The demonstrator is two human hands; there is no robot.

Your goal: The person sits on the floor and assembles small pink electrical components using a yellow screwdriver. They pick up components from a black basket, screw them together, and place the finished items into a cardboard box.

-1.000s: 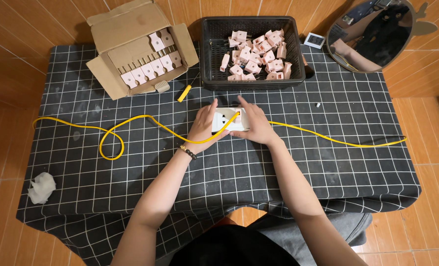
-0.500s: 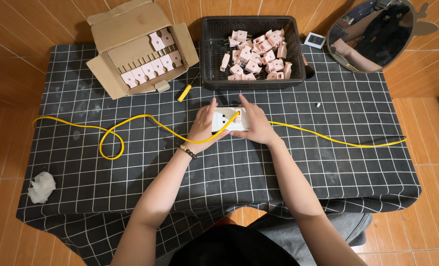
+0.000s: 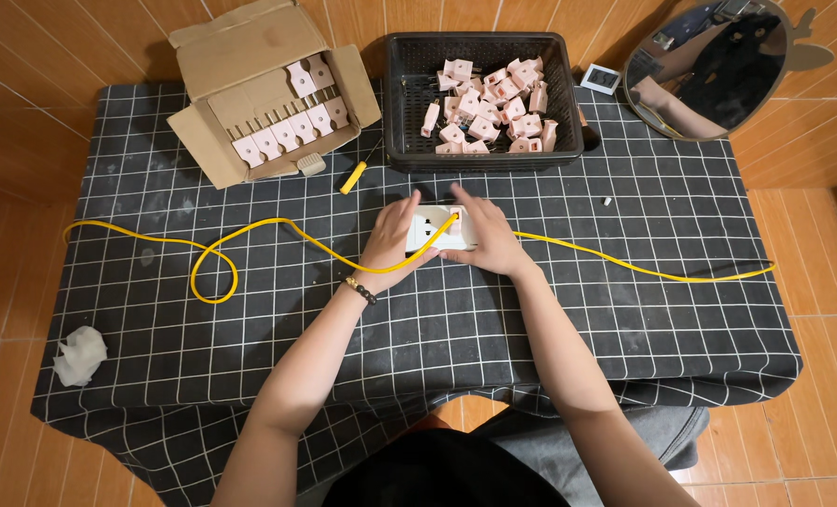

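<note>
Head view is showing both hands meeting on a small white socket plate (image 3: 434,231) lying flat on the tabletop (image 3: 550,310). The left hand (image 3: 392,239) is closing its grip around the plate's near-left edge, and the right hand (image 3: 487,242) is pinning the opposite edge with fingers curled over it. A yellow cable (image 3: 250,230) is crossing the plate between the two grips and trailing away to either side. The plate looks light, rigid and smooth, so it is best held by its edges; the cable looks springy and likely to tug. Beyond the grips, a black basket (image 3: 395,103) and a cardboard box (image 3: 221,66) are holding pinkish parts. Compared with the earlier frames, nothing is visibly shifting.
</note>
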